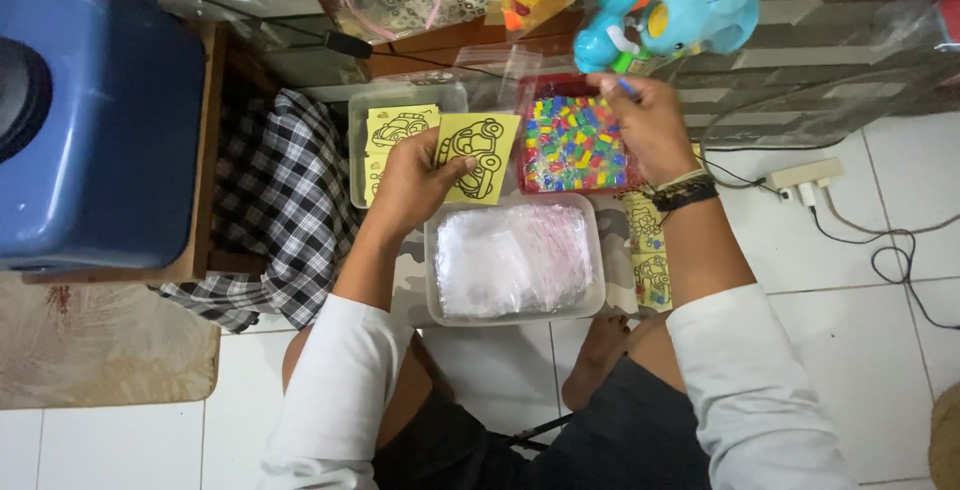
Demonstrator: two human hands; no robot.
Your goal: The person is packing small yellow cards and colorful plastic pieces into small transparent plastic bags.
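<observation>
left hand (415,182) pinches yellow card (478,157) | right hand (650,125) pinches small blue piece (626,88) at 12 o'clock of bead tray (572,145) | risk: piece may slip, grip is thin

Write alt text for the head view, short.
Seen from above, a seated person's left hand holds a yellow card with a car outline, while the right hand pinches a small blue piece over a red tray of coloured pieces. A clear tub of plastic bags sits on the floor between the arms.
</observation>
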